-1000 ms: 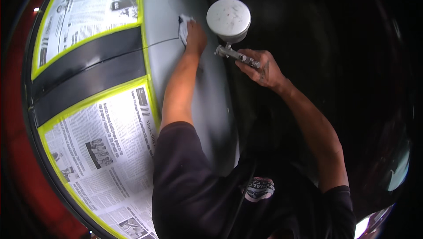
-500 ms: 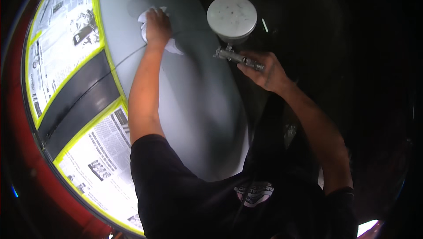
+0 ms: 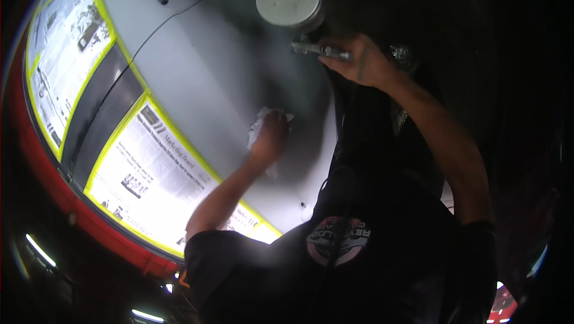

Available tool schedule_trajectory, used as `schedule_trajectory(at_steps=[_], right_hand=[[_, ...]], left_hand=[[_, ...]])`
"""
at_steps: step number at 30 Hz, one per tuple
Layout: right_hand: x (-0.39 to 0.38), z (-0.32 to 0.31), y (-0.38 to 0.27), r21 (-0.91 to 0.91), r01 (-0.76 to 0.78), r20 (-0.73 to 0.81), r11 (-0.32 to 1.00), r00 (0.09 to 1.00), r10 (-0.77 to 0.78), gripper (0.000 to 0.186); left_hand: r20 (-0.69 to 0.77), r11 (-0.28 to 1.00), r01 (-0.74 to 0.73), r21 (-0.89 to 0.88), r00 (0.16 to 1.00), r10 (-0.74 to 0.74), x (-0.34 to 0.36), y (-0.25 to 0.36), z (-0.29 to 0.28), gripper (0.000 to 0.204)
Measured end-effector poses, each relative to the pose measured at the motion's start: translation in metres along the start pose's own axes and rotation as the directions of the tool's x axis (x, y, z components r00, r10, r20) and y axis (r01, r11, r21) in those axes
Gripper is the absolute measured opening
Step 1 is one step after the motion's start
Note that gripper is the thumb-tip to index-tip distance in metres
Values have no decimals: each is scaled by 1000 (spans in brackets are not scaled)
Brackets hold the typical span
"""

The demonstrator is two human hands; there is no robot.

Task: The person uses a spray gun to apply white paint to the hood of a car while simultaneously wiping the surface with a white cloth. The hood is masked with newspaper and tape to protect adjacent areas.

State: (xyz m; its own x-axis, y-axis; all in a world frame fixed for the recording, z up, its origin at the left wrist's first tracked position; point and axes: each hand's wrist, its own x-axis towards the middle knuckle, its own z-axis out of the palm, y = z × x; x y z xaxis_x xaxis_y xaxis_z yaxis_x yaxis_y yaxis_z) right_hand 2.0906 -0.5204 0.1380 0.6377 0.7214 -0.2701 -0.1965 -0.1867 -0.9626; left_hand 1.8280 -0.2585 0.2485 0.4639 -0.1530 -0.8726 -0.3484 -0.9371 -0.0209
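Observation:
My left hand (image 3: pixel 269 135) is closed on a crumpled white cloth (image 3: pixel 257 127), pressed against the lower part of a grey car body panel (image 3: pixel 179 67). Higher up, on the right, my right hand (image 3: pixel 359 58) grips a metal spray gun (image 3: pixel 305 47) topped by a round white cup (image 3: pixel 289 0), held out over the panel's dark edge. Yellow tape (image 3: pixel 140 79) runs along the left of the grey panel, framing newspaper sheets (image 3: pixel 137 156) on both sides of a dark pillar (image 3: pixel 101 103).
A red body edge (image 3: pixel 54 174) curves round the masked windows at the left. Dark surroundings fill the right side, and small strip lights (image 3: pixel 40 250) shine at the lower left.
My left hand has moved down the panel with the cloth. The spray gun has risen slightly in the picture, and the view has shifted, showing more of the grey panel.

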Motion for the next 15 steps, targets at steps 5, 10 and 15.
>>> schedule_trajectory(at_steps=[5, 10, 15], right_hand=[[-21, 6, 38, -121, 135, -55, 983, 988, -143, 44], [-39, -3, 58, -283, 130, -22, 950, 990, -142, 43], [-43, 7, 60, -138, -59, -31, 989, 998, 55, 41]], left_hand=[[-376, 857, 406, 317, 883, -279, 121, -203, -69, 50], [-466, 707, 476, 523, 854, -230, 166, -208, -104, 53], [-419, 974, 209, 88, 895, -154, 108, 22, 86, 50]])
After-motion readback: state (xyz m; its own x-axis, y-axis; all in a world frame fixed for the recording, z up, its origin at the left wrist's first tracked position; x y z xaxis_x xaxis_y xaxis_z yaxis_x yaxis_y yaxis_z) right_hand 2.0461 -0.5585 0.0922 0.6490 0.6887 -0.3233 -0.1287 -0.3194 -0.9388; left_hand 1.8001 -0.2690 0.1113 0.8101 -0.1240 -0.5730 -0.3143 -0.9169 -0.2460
